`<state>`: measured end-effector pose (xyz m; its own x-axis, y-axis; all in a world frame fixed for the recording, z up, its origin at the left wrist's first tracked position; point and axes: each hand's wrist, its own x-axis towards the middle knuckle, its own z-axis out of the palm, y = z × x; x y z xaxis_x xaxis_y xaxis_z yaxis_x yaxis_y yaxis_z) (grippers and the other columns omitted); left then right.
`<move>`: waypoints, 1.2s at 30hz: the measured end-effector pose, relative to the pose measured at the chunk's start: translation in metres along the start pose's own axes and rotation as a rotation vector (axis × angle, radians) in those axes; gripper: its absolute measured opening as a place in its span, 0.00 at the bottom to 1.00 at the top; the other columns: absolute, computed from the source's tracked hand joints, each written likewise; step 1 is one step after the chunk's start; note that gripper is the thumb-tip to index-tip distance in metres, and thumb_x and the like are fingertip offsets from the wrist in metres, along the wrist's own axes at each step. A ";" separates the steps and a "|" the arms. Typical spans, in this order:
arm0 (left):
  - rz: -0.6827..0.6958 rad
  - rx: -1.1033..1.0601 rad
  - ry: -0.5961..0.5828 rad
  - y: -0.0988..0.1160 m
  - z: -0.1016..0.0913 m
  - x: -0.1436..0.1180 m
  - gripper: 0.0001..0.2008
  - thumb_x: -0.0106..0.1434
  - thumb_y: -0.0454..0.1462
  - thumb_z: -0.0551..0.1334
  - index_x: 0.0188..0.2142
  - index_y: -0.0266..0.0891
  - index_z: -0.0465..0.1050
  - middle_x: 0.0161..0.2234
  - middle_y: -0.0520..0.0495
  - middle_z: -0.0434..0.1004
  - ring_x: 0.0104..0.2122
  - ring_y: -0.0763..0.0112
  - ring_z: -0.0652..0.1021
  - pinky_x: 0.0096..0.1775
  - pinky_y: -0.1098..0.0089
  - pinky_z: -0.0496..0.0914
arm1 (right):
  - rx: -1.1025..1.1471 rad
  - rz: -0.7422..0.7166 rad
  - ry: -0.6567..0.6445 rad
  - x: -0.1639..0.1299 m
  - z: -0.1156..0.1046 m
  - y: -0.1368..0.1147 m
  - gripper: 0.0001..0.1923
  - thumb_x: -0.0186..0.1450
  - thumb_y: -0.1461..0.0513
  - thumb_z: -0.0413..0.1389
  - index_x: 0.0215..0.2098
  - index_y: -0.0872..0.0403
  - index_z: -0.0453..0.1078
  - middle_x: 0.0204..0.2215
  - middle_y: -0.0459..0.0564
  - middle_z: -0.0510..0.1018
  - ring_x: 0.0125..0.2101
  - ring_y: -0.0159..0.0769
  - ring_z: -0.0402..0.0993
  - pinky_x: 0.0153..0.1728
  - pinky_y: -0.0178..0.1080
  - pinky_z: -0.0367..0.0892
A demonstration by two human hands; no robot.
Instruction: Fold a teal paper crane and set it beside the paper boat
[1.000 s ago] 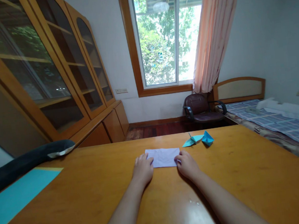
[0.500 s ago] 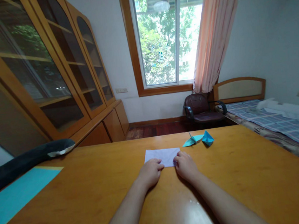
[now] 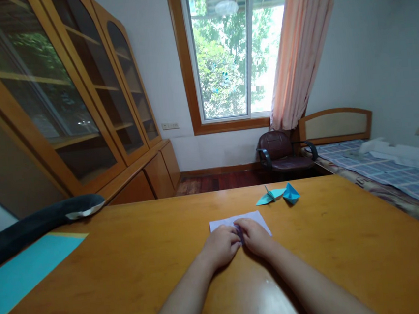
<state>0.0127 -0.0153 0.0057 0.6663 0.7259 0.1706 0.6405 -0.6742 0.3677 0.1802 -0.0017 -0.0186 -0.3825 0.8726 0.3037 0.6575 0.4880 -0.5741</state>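
Both my hands sit together at table centre, side by side and touching at the knuckles. Left hand [image 3: 221, 245] is curled loosely, fingers bent down onto the near edge of the paper [image 3: 254, 218]. Right hand [image 3: 253, 235] does the same just beside it, fingertips pressing the sheet. Neither hand is closed around anything; both press the paper flat against the table [image 3: 132, 278], and I cannot tell whether any fingers pinch a fold beneath them.

The paper is pale, lilac-white, lying flat. Its far edge and right corner show beyond my fingers; the near middle is hidden under them. It lies slightly skewed, the right corner running out toward me.

Past the paper, to the right and apart from it, two folded blue pieces: a flat pointed one [image 3: 270, 197] and, touching it on the right, a small boat shape [image 3: 290, 193].

Far left on the table, a blue sheet [image 3: 24, 273] lies flat at the edge. Behind it, a dark padded thing [image 3: 34, 227] stretches along the table's corner; I cannot say what it is.

Beyond the table: a cabinet [image 3: 58, 92] with glass doors on the left wall, a window [image 3: 225, 52] with green trees outside, a pink curtain [image 3: 302, 44], a dark chair [image 3: 281, 152] under it, and a bed [image 3: 388, 169] along the right.
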 end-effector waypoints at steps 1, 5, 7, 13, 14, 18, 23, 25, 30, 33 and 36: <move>-0.023 -0.001 0.005 0.000 0.001 0.001 0.12 0.63 0.36 0.55 0.35 0.42 0.79 0.39 0.46 0.77 0.41 0.64 0.73 0.46 0.65 0.66 | -0.019 -0.003 -0.017 0.000 0.001 0.001 0.12 0.62 0.69 0.48 0.37 0.55 0.73 0.35 0.51 0.77 0.38 0.36 0.71 0.41 0.35 0.63; -0.172 0.028 0.044 -0.002 0.005 0.002 0.10 0.62 0.36 0.55 0.36 0.40 0.76 0.39 0.44 0.75 0.42 0.63 0.72 0.45 0.65 0.66 | -0.081 -0.056 -0.066 0.000 0.002 0.001 0.11 0.63 0.68 0.49 0.37 0.55 0.73 0.38 0.52 0.77 0.41 0.37 0.70 0.44 0.36 0.63; -0.224 0.052 0.069 -0.003 0.008 0.002 0.09 0.62 0.36 0.56 0.38 0.39 0.74 0.41 0.43 0.73 0.43 0.62 0.72 0.47 0.64 0.66 | -0.095 -0.070 -0.056 -0.001 0.002 -0.001 0.13 0.64 0.67 0.48 0.40 0.55 0.73 0.42 0.54 0.77 0.46 0.38 0.70 0.48 0.37 0.62; -0.246 0.057 0.128 -0.005 0.015 0.001 0.14 0.62 0.37 0.56 0.46 0.40 0.71 0.47 0.42 0.71 0.49 0.61 0.70 0.53 0.63 0.63 | -0.163 -0.034 -0.086 -0.003 0.002 -0.005 0.20 0.65 0.66 0.46 0.53 0.58 0.70 0.54 0.59 0.72 0.56 0.41 0.65 0.59 0.41 0.55; -0.249 0.056 0.127 -0.006 0.016 0.001 0.16 0.62 0.38 0.56 0.48 0.39 0.70 0.49 0.41 0.70 0.50 0.61 0.69 0.55 0.63 0.62 | -0.182 -0.020 -0.103 -0.004 0.002 -0.005 0.21 0.65 0.66 0.46 0.55 0.59 0.68 0.56 0.60 0.70 0.58 0.42 0.63 0.60 0.43 0.53; -0.290 0.067 0.082 -0.011 0.023 0.001 0.24 0.63 0.40 0.54 0.58 0.36 0.64 0.59 0.38 0.64 0.59 0.57 0.64 0.61 0.60 0.55 | -0.245 0.066 -0.166 -0.003 0.003 -0.005 0.25 0.66 0.64 0.44 0.61 0.59 0.61 0.61 0.59 0.63 0.62 0.46 0.56 0.61 0.49 0.51; -0.351 0.079 0.002 -0.015 0.027 0.001 0.29 0.65 0.43 0.49 0.63 0.33 0.56 0.65 0.36 0.53 0.64 0.53 0.55 0.63 0.54 0.49 | -0.272 0.126 -0.217 -0.002 0.003 -0.006 0.27 0.66 0.63 0.43 0.64 0.58 0.57 0.63 0.56 0.59 0.64 0.49 0.51 0.61 0.54 0.47; -0.361 0.086 -0.023 -0.015 0.026 0.000 0.29 0.66 0.44 0.48 0.64 0.34 0.54 0.65 0.38 0.52 0.65 0.53 0.54 0.63 0.52 0.48 | -0.274 0.142 -0.223 -0.002 0.003 -0.006 0.28 0.66 0.62 0.44 0.64 0.57 0.56 0.64 0.56 0.57 0.64 0.49 0.50 0.62 0.54 0.46; -0.357 0.107 -0.076 -0.015 0.017 -0.001 0.31 0.66 0.47 0.49 0.65 0.38 0.53 0.66 0.40 0.49 0.65 0.51 0.52 0.63 0.48 0.46 | -0.291 0.200 -0.247 -0.002 0.000 -0.004 0.30 0.67 0.57 0.44 0.65 0.56 0.53 0.65 0.56 0.53 0.65 0.48 0.46 0.62 0.55 0.42; -0.359 0.132 -0.111 -0.015 0.013 -0.002 0.32 0.65 0.49 0.48 0.65 0.39 0.52 0.67 0.42 0.47 0.66 0.52 0.50 0.63 0.48 0.45 | -0.325 0.248 -0.269 -0.002 -0.003 -0.005 0.32 0.67 0.54 0.43 0.66 0.57 0.50 0.66 0.55 0.51 0.66 0.48 0.43 0.62 0.54 0.40; -0.369 0.159 -0.126 -0.016 0.010 -0.004 0.33 0.65 0.51 0.48 0.66 0.39 0.51 0.67 0.41 0.46 0.66 0.53 0.50 0.64 0.51 0.44 | -0.354 0.290 -0.280 -0.002 -0.005 -0.006 0.34 0.67 0.52 0.42 0.67 0.58 0.48 0.67 0.55 0.49 0.66 0.47 0.42 0.62 0.53 0.39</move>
<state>0.0038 -0.0086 -0.0099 0.4160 0.9071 -0.0633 0.8894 -0.3914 0.2359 0.1804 -0.0065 -0.0120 -0.2796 0.9575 -0.0712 0.9219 0.2470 -0.2983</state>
